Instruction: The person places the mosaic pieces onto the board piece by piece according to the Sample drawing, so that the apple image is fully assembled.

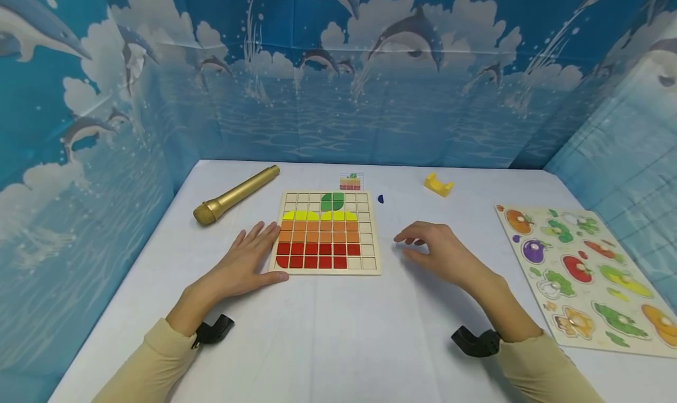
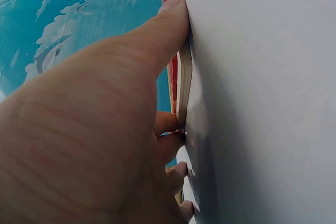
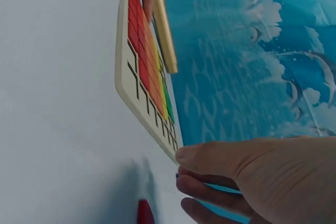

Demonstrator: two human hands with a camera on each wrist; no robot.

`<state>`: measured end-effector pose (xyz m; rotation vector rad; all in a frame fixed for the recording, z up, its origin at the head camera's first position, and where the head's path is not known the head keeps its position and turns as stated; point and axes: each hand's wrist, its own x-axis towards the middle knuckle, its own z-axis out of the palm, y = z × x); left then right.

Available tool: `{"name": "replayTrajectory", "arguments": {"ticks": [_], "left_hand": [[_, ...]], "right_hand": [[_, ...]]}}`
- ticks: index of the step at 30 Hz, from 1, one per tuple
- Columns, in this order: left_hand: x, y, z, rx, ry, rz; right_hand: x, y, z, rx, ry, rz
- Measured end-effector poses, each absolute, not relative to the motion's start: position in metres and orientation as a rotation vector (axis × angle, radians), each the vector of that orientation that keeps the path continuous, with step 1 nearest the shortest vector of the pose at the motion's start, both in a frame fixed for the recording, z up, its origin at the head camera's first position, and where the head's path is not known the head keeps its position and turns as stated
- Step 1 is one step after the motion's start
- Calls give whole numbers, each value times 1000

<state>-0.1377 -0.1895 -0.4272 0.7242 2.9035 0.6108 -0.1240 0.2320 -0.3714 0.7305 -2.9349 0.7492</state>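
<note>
A wooden grid board (image 1: 370,238) lies in the middle of the white table, its cells partly filled with rows of green, yellow, orange and red tiles. My left hand (image 1: 248,262) rests flat on the table against the board's left edge. Its thumb (image 2: 163,30) touches the board's front corner (image 2: 184,82). My right hand (image 1: 439,250) hovers just right of the board with its fingers loosely bent and holds nothing. In the right wrist view a small red piece (image 3: 144,212) lies on the table by my right hand (image 3: 252,177), with the board (image 3: 126,77) beyond.
A gold microphone (image 1: 235,195) lies left of the board. Behind the board are a small picture card (image 1: 351,182), a tiny blue piece (image 1: 380,198) and a yellow block (image 1: 438,184). A fruit peg puzzle (image 1: 587,274) fills the table's right side. Blue dolphin-print walls enclose the table.
</note>
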Motion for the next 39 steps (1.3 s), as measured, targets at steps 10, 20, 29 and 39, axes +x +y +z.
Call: {"name": "replayTrajectory", "arguments": {"ticks": [10, 20, 29, 39], "left_hand": [[-135, -188, -427, 728, 2902, 612], [-138, -190, -422, 725, 2905, 595], [-139, -189, -424, 731, 2898, 596], [-137, -189, -424, 718, 2897, 595]], "right_hand": [[-113, 269, -369, 663, -3108, 742], [-124, 274, -383, 647, -3084, 733], [-120, 276, -388, 634, -3069, 785], [-120, 273, -389, 642, -3032, 754]]}}
